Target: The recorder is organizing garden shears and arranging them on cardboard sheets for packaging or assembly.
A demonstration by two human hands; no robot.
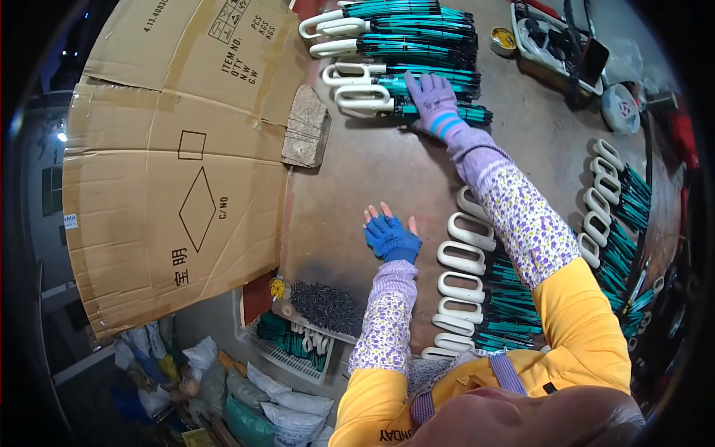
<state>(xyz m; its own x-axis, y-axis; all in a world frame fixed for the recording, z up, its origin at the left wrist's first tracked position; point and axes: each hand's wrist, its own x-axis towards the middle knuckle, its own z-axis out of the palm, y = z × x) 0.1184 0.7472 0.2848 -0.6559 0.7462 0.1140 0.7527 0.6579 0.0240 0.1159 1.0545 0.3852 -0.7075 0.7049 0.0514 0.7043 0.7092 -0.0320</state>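
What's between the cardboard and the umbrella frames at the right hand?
A grey block at the edge of the cardboard, then a narrow strip of table before the umbrella frames at the right hand; the head view shows this.

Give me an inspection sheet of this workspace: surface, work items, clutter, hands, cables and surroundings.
Surface: brown tabletop, smudged near small black parts.
Work items: teal bundles with white loop handles, in groups.
Clutter: grey block; tray of mixed items.
Left hand: blue glove, fingers spread, nothing seen held.
Right hand: purple glove, resting on teal bundles; grip unclear.
Cables: black strand at the tray, cord or strap unclear.
Surroundings: cardboard sheet at left; sacks lower left.
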